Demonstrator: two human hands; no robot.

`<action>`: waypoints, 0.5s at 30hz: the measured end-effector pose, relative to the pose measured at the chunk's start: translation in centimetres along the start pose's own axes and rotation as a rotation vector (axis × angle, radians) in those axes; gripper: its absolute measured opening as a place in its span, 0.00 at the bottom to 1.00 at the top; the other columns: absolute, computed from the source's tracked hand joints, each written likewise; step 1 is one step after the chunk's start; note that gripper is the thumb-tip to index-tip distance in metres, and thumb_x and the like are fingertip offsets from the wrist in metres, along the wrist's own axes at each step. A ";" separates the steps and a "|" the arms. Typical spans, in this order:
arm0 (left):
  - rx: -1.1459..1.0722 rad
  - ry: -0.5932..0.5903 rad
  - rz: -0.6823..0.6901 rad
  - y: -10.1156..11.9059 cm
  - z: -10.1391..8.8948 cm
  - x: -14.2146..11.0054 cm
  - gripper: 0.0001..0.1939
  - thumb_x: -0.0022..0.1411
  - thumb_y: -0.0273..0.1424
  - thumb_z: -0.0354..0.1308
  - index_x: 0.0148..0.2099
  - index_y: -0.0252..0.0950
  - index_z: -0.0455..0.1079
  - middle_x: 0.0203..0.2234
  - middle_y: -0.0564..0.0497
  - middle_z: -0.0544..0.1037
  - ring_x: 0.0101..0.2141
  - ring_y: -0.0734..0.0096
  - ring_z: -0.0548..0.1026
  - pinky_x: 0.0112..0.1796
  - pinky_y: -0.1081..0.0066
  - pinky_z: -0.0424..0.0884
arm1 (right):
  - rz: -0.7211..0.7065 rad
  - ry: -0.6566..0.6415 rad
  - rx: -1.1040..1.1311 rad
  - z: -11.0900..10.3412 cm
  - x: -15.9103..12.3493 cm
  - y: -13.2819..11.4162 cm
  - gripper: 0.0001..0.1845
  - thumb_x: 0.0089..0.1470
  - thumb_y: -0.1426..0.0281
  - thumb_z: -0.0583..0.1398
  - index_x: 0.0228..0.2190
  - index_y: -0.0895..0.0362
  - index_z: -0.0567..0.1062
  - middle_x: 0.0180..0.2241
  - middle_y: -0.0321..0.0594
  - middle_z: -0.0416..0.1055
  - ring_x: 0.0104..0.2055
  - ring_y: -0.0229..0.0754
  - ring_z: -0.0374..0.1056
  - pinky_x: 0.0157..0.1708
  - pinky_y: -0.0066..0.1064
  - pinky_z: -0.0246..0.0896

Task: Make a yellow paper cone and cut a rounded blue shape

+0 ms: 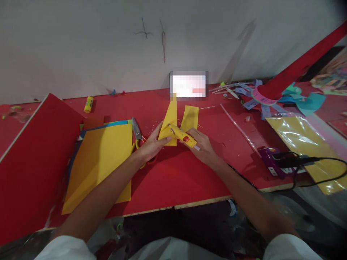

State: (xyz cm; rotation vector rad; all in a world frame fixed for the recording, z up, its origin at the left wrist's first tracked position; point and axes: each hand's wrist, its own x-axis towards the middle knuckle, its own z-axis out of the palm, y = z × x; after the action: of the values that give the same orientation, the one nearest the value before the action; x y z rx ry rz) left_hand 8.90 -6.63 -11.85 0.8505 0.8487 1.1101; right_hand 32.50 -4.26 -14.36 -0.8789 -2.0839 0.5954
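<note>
My left hand (154, 143) grips the lower left edge of a folded piece of yellow paper (170, 117), its thumb lying across the front. A yellow hot glue gun (183, 136) is in my right hand (202, 145), nozzle pointing left against or just in front of that paper. The end of a glue stick shows at the back of the gun. Behind the gun lies a second yellow paper strip (190, 117) on the red table. Scissors (137, 130) rest beside my left wrist, their handles partly hidden by it.
Yellow sheets (101, 162) are stacked at left, near a red board (32, 162). A glue stick (88, 104) lies behind them. To the right are a purple power strip (271, 162) with black cables, a clear glue rod (240, 130) and a plastic-wrapped yellow pack (303, 141).
</note>
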 end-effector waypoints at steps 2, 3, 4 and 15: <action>-0.036 -0.037 -0.007 0.1 -0.1 0.0 0.43 0.57 0.39 0.77 0.71 0.50 0.66 0.69 0.45 0.71 0.64 0.51 0.73 0.59 0.60 0.74 | -0.006 0.008 0.011 -0.1 0.1 -0.1 0.08 0.69 0.60 0.60 0.43 0.51 0.71 0.39 0.41 0.73 0.37 0.45 0.70 0.36 0.36 0.63; -0.057 -0.051 -0.015 0.3 -0.1 0.0 0.40 0.59 0.43 0.75 0.70 0.50 0.67 0.69 0.45 0.70 0.64 0.49 0.73 0.59 0.56 0.75 | -0.001 0.012 0.018 -0.1 0.2 -0.2 0.08 0.69 0.60 0.60 0.43 0.51 0.71 0.39 0.42 0.74 0.37 0.45 0.71 0.36 0.36 0.64; -0.080 -0.063 -0.024 0.5 -0.1 0.0 0.36 0.61 0.46 0.73 0.69 0.51 0.69 0.70 0.45 0.70 0.65 0.48 0.72 0.58 0.53 0.76 | 0.010 0.017 0.024 -0.2 0.3 -0.3 0.08 0.69 0.60 0.60 0.43 0.51 0.71 0.40 0.42 0.74 0.38 0.46 0.71 0.37 0.36 0.64; -0.079 -0.005 -0.050 1.3 0.2 -0.3 0.44 0.56 0.29 0.75 0.72 0.54 0.65 0.70 0.46 0.68 0.50 0.62 0.79 0.45 0.66 0.80 | 0.054 0.103 0.036 -0.2 0.7 -0.9 0.07 0.68 0.63 0.62 0.38 0.51 0.70 0.37 0.39 0.74 0.35 0.43 0.69 0.36 0.34 0.63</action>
State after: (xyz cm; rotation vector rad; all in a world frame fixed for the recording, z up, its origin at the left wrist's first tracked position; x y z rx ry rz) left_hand 8.55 -6.64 -10.55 0.7628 0.8121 1.0904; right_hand 32.03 -4.29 -13.31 -0.9287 -1.9563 0.6017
